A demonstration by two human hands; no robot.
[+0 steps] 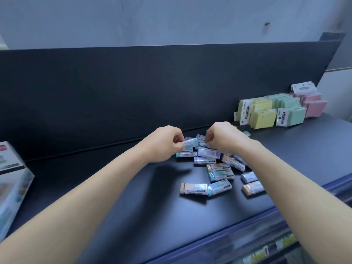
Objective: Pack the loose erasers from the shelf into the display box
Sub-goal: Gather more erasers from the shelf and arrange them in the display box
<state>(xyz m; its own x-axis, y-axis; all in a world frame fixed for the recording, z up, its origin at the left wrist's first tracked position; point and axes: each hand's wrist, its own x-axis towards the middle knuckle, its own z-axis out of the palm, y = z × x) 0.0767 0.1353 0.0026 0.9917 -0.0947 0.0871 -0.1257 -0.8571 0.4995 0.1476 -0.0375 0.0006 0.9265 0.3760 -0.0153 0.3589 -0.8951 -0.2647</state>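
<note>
Now the left hand (167, 143) pinches a teal eraser (189, 144) over the loose erasers (219, 168) mid-frame on the shelf (133, 187). The right hand (222, 138) curls into the heap, grip unclear, probably gathering a batch for the display box (13, 180) at far left.

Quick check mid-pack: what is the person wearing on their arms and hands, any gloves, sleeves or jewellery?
Nothing worn shows. The left hand and right hand are bare, with no gloves, rings or watch visible. The left forearm and right forearm are uncovered down to the frame edge, so no sleeve appears.
</note>
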